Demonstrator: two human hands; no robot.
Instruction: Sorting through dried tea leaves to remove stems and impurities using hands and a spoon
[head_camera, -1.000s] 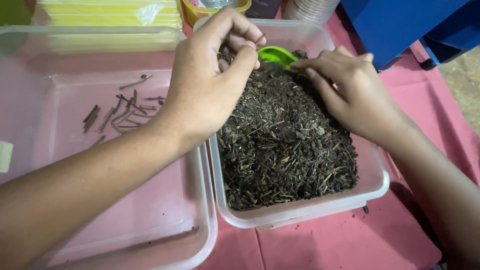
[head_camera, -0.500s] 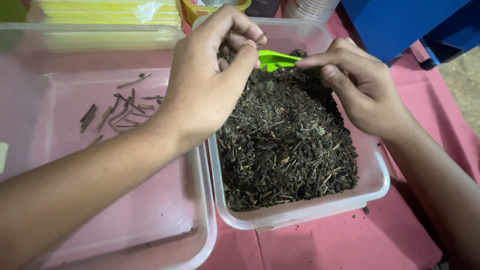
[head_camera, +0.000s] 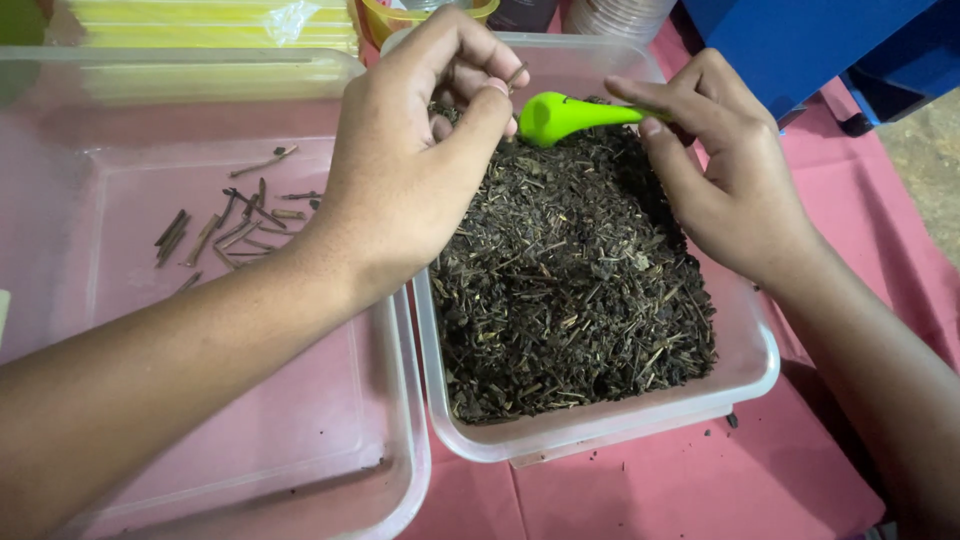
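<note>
Two hands working: left hand (head_camera: 400, 170) pinching a twig, right hand (head_camera: 735, 175) gripping green plastic scoop (head_camera: 565, 115); skimming shallowly over dark dried leaves (head_camera: 570, 270) would expose stems best.

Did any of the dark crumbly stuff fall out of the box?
Yes, a little. A few dark crumbs lie on the pink cloth just outside the near right corner of the clear tub that holds the dark dried mix.
</note>
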